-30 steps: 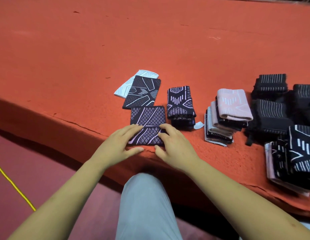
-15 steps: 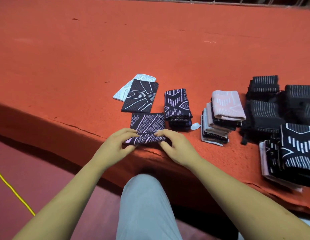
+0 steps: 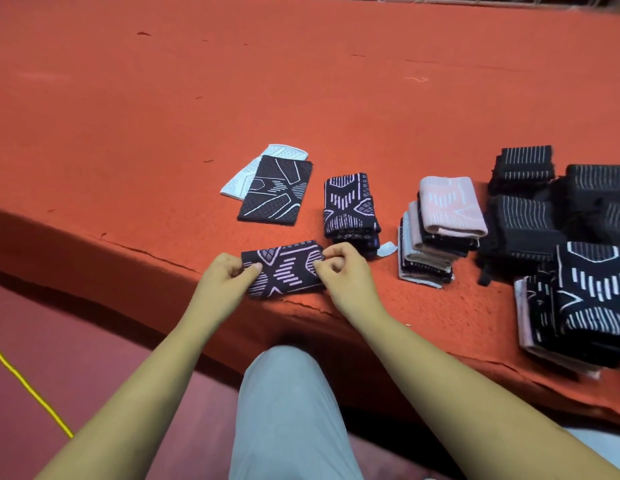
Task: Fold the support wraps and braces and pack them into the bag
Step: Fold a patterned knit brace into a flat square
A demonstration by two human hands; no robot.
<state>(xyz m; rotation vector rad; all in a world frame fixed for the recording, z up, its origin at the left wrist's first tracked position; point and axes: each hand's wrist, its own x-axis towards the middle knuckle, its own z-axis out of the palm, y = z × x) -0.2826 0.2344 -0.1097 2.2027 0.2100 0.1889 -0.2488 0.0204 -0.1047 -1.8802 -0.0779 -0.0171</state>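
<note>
Wrap (image 3: 284, 273) was found folded at the near edge of the desk (image 3: 163, 116), pattern up, held at both short ends. Its long axis was noted as running L–R, the right end tilted slightly away.

L hand (image 3: 225, 282) was set at the wrap's left end, thumb on top, fingers curled: grip closed on the wrap. R hand (image 3: 346, 275) was set at the right end, thumb & forefinger pinching the far right corner: grip likewise closed on the wrap. Forearms were seen converging from the body, wrists low.

Stack (image 3: 350, 206) of same-pattern folded wraps was noted just beyond the R hand, away from the wrap and slightly right; the R hand was judged nearer to it. Fold judged approx. done. Next move prob. a lift onto the stack, w/ the wrap turned, since the stack's long axis runs near–far. No bag was seen in view.
</note>
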